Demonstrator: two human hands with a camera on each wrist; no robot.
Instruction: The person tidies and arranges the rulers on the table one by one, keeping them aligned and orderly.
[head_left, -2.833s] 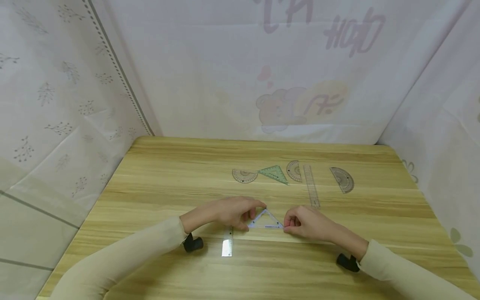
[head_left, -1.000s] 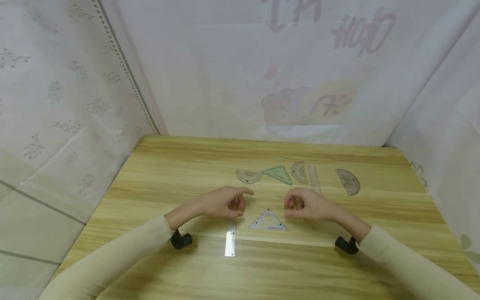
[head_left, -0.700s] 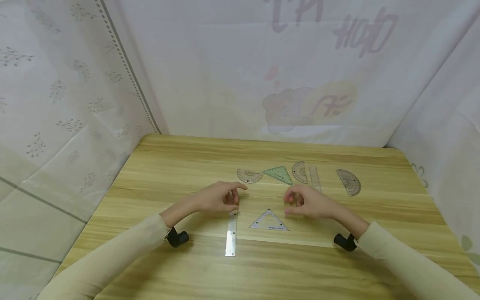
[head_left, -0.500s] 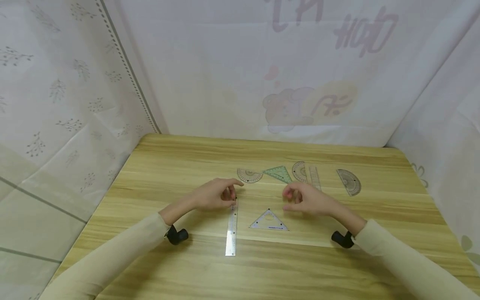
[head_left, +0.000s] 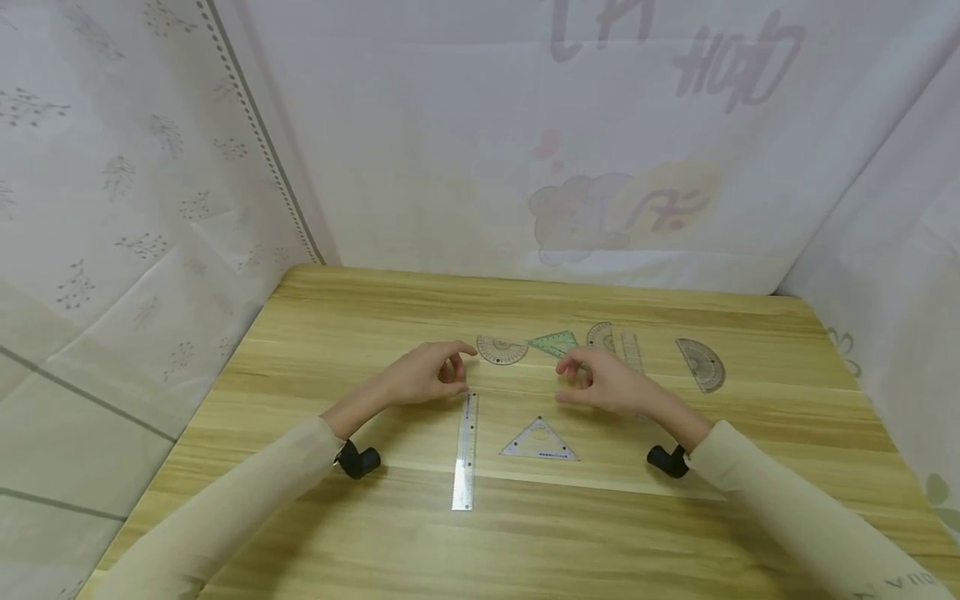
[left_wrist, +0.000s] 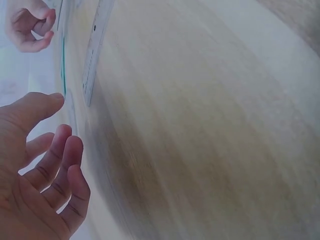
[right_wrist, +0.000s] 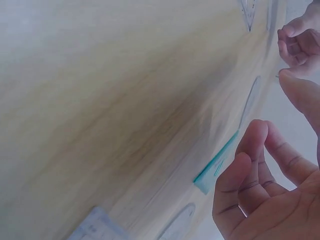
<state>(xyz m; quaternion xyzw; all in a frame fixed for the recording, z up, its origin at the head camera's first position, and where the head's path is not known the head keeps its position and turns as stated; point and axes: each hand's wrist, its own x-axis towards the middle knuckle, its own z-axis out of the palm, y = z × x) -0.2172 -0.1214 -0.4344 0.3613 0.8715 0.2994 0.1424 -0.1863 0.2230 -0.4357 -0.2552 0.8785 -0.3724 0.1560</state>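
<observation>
In the head view my left hand point(head_left: 423, 375) hovers with relaxed, slightly bent fingers just beyond the top end of a clear ruler point(head_left: 464, 467). It holds nothing. To the right, my right hand point(head_left: 609, 383) is also bare, its fingers loosely curved, overlapping the lower part of a green set square point(head_left: 551, 342). Between and nearer than the hands lies a clear set square point(head_left: 517, 448), long side toward me, beside the upright-lying ruler. The left wrist view shows the left fingers point(left_wrist: 60, 175) apart from the ruler point(left_wrist: 95, 55); the right wrist view shows the right palm point(right_wrist: 280, 215) with nothing in it.
Along the back of the wooden table point(head_left: 360, 308) lie a protractor point(head_left: 502, 352) on the left, another protractor point(head_left: 600, 335), a second clear ruler point(head_left: 632, 350) partly behind the right hand, and a third protractor point(head_left: 701, 365) at the right. Patterned cloth point(head_left: 420, 167) hangs behind.
Both hands, earlier at the clear set square's corners, have let go and moved away from me over the table, the left also leftward. The near ruler, formerly partly covered, now shows fully.
</observation>
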